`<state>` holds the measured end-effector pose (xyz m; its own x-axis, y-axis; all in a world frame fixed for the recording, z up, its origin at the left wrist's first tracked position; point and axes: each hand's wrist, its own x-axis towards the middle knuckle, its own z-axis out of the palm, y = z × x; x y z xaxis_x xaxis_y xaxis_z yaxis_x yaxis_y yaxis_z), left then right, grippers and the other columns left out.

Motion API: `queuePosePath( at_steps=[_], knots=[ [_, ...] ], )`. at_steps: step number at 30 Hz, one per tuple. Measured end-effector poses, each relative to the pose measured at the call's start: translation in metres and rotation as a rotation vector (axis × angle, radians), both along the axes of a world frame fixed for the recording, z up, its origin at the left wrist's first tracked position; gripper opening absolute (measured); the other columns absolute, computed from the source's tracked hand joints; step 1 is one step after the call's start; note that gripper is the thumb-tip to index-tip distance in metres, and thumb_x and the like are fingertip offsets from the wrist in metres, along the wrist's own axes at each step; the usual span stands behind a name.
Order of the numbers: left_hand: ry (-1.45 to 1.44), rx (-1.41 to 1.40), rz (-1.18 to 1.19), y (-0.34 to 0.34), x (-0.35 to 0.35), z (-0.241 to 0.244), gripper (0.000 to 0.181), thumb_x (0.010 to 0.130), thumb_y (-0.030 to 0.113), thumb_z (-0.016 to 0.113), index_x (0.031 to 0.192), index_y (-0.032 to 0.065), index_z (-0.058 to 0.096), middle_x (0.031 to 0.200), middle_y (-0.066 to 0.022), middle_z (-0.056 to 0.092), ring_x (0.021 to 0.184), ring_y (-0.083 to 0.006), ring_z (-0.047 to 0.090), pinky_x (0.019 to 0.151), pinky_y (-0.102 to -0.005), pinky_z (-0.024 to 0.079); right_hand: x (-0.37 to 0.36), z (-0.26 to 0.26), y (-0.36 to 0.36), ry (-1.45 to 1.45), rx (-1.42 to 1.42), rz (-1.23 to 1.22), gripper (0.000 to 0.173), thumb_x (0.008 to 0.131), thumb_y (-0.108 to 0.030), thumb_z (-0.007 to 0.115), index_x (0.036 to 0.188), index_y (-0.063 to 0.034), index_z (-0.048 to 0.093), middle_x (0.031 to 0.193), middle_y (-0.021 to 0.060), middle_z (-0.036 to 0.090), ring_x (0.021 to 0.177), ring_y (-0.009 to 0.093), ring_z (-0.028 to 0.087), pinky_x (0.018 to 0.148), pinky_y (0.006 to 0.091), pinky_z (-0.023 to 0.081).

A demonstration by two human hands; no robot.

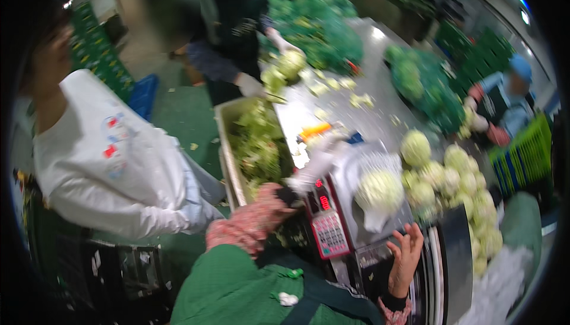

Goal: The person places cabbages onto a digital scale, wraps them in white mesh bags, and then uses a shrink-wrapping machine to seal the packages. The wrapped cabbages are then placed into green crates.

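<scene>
A pale cabbage (379, 192) rests on the metal platform of a weighing scale (331, 233) with a keypad and a lit red display. White wrap (378, 162), possibly netting or film, shows behind and below the cabbage. My left hand (323, 158), in a white glove, reaches past the display beside the platform. It is blurred, and its fingertips are hard to make out near a small blue item (355, 138). My bare right hand (405, 253) is raised near the platform's front right corner, fingers apart and holding nothing.
Trimmed leaves fill a bin (225, 151) at left. An orange-handled item (315, 131) lies on the metal table (376, 89). Several cabbages (467, 191) are piled at right beside a dark panel (456, 258). Green net sacks (421, 86) and co-workers surround the table; one co-worker's gloved hands (251, 85) handle cabbage.
</scene>
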<state>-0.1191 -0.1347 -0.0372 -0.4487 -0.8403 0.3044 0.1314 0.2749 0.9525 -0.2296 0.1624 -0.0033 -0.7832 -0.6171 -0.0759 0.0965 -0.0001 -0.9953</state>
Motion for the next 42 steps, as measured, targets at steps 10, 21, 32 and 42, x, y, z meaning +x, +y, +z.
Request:
queuePosePath(
  at_steps=[10,21,32,42],
  knots=[
    [-0.04,0.52,0.267,0.029,0.142,-0.041,0.031,0.097,0.025,0.047,0.107,0.0008,0.065,0.095,-0.0094,0.069,0.07,-0.0088,0.061,0.065,-0.0221,0.047,0.005,0.002,0.058,-0.118,0.097,0.001,0.026,0.099,-0.02,0.051,0.104,0.0043,0.059,0.093,0.013,0.065,0.074,0.016,0.063,0.067,0.0262,0.05],
    [-0.017,0.383,0.0,-0.005,0.066,0.025,0.034,0.099,0.028,0.046,0.107,0.0003,0.064,0.101,-0.0081,0.065,0.076,-0.0116,0.06,0.069,-0.0227,0.046,-0.033,0.028,-0.02,0.042,0.005,-0.109,0.027,0.1,-0.024,0.048,0.113,-0.0027,0.056,0.113,0.0069,0.059,0.1,0.016,0.057,0.079,0.0282,0.048],
    [-0.105,-0.062,-0.392,0.073,-0.019,0.0,0.069,0.083,0.037,0.067,0.137,0.0044,0.038,0.131,-0.0192,0.043,0.127,-0.0312,0.04,0.108,-0.0381,0.03,-0.013,-0.01,-0.102,-0.451,-0.342,0.155,0.044,0.101,-0.035,0.043,0.133,-0.0033,0.043,0.127,0.0113,0.052,0.117,0.021,0.051,0.1,0.035,0.04],
    [-0.015,0.301,-0.567,0.165,0.039,0.01,0.067,0.087,0.034,0.065,0.14,0.0042,0.037,0.134,-0.0148,0.042,0.129,-0.0236,0.038,0.108,-0.0335,0.029,0.045,0.041,0.031,0.394,0.216,0.343,0.044,0.093,-0.014,0.047,0.133,0.003,0.042,0.14,0.0235,0.038,0.119,0.038,0.046,0.094,0.0412,0.042]
  ],
)
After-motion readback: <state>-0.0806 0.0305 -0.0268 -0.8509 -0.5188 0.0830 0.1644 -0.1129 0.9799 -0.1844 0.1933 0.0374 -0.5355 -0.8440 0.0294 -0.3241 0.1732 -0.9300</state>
